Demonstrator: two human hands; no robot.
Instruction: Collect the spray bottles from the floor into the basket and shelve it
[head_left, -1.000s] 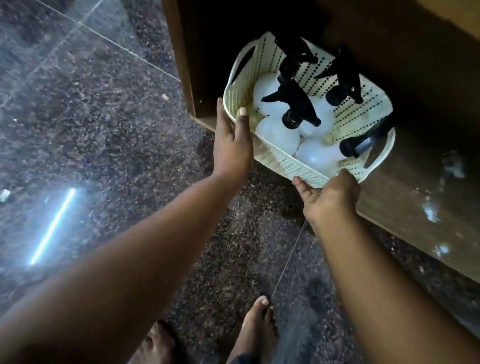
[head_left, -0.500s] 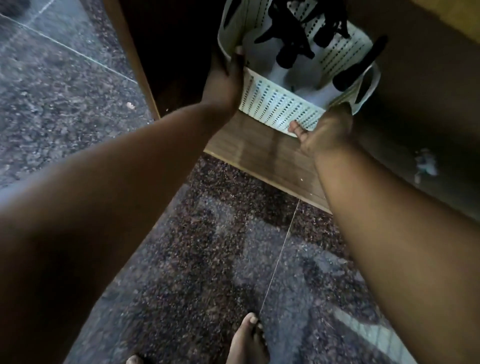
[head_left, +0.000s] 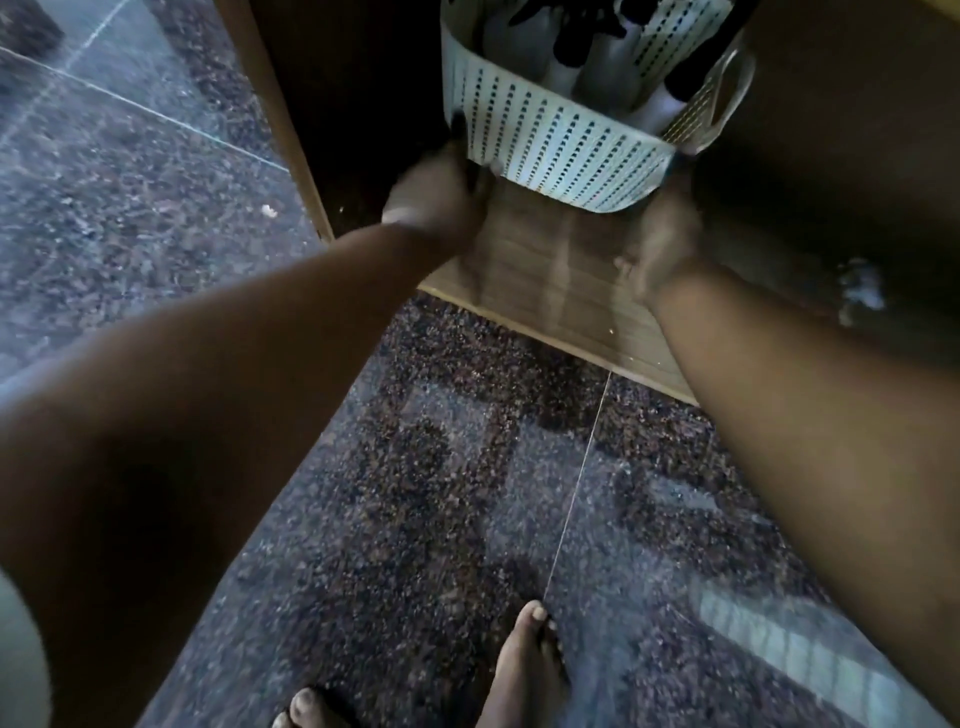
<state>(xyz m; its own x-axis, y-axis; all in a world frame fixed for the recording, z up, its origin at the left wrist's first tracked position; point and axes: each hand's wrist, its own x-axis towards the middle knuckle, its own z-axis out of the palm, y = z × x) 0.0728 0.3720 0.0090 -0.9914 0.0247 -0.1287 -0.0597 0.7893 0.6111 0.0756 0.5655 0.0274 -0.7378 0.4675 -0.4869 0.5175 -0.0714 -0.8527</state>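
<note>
Dark speckled stone floor (head_left: 426, 493) runs up to a low wooden shelf (head_left: 556, 280), seen from the head camera. The basket (head_left: 561, 140) sits on the shelf board, back from its front edge, with the spray bottles (head_left: 587, 47) inside (only partly in view). Shelving looks all but done. Both arms reach forward; the left hand (head_left: 436, 202) and right hand (head_left: 660, 244) are blurred at the basket's near corners, apparently loose, though I cannot tell whether either grips it.
</note>
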